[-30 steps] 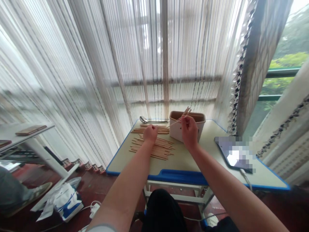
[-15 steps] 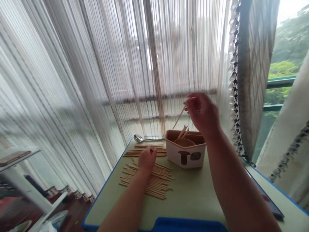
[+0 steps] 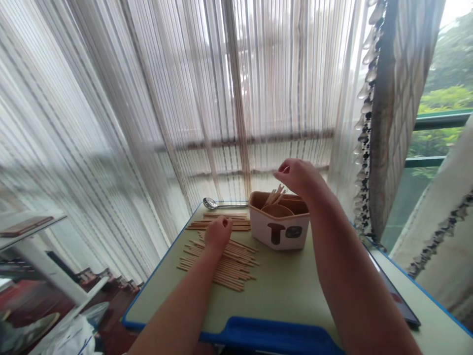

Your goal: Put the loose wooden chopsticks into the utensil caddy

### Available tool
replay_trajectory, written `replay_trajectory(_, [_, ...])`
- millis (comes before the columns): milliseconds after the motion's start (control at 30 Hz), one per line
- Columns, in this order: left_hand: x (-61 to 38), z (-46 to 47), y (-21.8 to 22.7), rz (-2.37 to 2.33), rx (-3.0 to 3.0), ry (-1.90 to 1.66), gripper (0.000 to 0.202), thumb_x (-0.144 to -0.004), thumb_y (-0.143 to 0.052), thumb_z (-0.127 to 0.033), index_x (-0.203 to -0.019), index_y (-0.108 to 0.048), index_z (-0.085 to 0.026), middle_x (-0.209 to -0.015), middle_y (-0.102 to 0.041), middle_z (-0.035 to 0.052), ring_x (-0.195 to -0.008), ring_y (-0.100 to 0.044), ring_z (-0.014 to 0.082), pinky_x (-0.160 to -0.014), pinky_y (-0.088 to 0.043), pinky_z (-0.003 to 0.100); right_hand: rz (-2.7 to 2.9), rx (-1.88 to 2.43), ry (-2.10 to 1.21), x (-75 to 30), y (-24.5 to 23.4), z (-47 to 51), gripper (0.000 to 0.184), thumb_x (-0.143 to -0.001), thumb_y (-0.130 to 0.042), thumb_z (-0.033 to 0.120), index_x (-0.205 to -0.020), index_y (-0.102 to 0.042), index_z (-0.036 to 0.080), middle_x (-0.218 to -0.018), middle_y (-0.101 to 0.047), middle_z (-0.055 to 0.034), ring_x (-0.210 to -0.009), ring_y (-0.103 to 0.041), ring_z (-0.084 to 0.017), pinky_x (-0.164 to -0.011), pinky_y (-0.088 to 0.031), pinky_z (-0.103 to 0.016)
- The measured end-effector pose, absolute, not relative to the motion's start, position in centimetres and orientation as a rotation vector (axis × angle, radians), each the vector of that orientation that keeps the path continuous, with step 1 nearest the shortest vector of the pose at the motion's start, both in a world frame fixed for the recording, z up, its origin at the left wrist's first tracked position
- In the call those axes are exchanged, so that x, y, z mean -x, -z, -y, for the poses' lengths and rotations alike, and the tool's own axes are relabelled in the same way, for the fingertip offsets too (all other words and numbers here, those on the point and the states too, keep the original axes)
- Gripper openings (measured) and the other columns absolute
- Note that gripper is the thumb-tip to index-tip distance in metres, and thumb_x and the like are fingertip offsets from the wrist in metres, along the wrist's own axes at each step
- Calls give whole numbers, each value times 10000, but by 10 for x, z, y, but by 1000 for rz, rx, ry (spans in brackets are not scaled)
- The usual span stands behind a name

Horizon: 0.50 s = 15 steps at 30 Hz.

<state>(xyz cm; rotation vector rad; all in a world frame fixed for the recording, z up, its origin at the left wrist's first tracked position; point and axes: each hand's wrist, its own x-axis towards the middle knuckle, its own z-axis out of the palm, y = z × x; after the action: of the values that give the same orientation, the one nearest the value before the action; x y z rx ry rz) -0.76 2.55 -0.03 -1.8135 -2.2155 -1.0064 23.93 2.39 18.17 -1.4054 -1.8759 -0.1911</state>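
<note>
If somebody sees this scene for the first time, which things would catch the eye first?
First come the wooden sticks spread flat on the green table, with the left hand resting on the pile. Next is the right hand, hovering over the white holder, which has a few leaning sticks in it. Behind them, a metal spoon lies at the table's far edge, in front of the striped curtains.

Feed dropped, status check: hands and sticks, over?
Left hand curled on the loose sticks. Right hand empty above the holder, few sticks standing inside. Spoon lies behind, clear.
</note>
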Motion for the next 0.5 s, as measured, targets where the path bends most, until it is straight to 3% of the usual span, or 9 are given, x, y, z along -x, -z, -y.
replay_trajectory(200, [12, -27, -3, 2239, 1750, 1000, 319, -836, -425, -429, -716, -617, -204, -727, -671, 61, -722, -618, 193, -661, -399, 275, 2011, 1276, 145, -229, -191, 3, 265, -788, -534, 390, -884, -662, 179, -816, -682, -71, -722, -612, -176, -666, -446, -297])
replay_trajectory(367, [20, -27, -6, 2310, 1604, 1067, 267, -823, -447, -409, -805, -607, -196, -795, -678, 85, -781, -632, 223, -696, -425, 302, 2726, 1186, -527, -176, -166, 19, 345, -793, -536, 386, -1024, -648, 156, -750, -693, -56, -565, -607, -127, -549, -454, -241])
replay_trajectory(433, [25, -28, -6, 2341, 1493, 1146, 256, -811, -469, -400, -915, -577, -191, -819, -678, 88, -796, -636, 232, -700, -432, 310, 3010, 1273, -652, -152, -145, 17, 336, -783, -547, 349, -957, -676, 93, -742, -695, -91, -566, -620, -143, -547, -470, -250])
replay_trajectory(500, [30, -28, -5, 2359, 1407, 1220, 286, -808, -478, -394, -998, -530, -186, -813, -676, 86, -803, -639, 236, -707, -437, 315, 3192, 1356, -556, -135, -124, 11, 297, -762, -574, 302, -855, -699, 48, -735, -695, -124, -624, -645, -180, -594, -489, -277])
